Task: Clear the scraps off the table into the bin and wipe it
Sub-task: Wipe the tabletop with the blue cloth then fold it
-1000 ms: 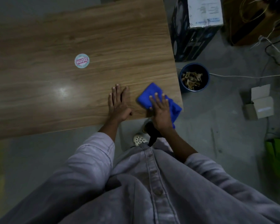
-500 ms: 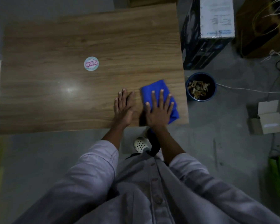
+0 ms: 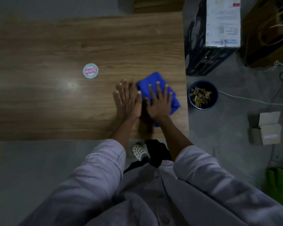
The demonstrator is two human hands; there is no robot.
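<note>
Fingers [image 3: 158, 90] of the right hand [image 3: 159, 103] lie straight and spread, grasping nothing, pressed flat on top of a blue cloth [image 3: 151, 79] that sits bunched near the right edge of the tabletop [image 3: 55, 111]. Both forearms reach out of pale rolled sleeves [image 3: 104, 160], and between them, on the floor below the tabletop's near edge, a white perforated shoe [image 3: 139, 150] shows. Just left of the cloth, the left hand [image 3: 127, 101] rests palm down on the bare wood, its fingers also straight and released, with the thumb at the cloth's left edge; whether it touches the fabric I cannot tell. One corner of the cloth trails back toward the near right of the tabletop, past the right wrist. Farther out and to the left, a round sticker [image 3: 90, 70] with pink lettering lies on the wood, well apart from both hands, beside a dull glare of light. On the floor just beside the tabletop's right edge stands a dark blue bin [image 3: 203, 108], with brown scraps [image 3: 200, 96] lying inside it. A thin pale cable [image 3: 252, 100] runs along the floor from behind the bin to the right. A small open cardboard box [image 3: 266, 129] sits farther right, and a large dark box [image 3: 203, 59] with a white label stands beyond the bin.
</note>
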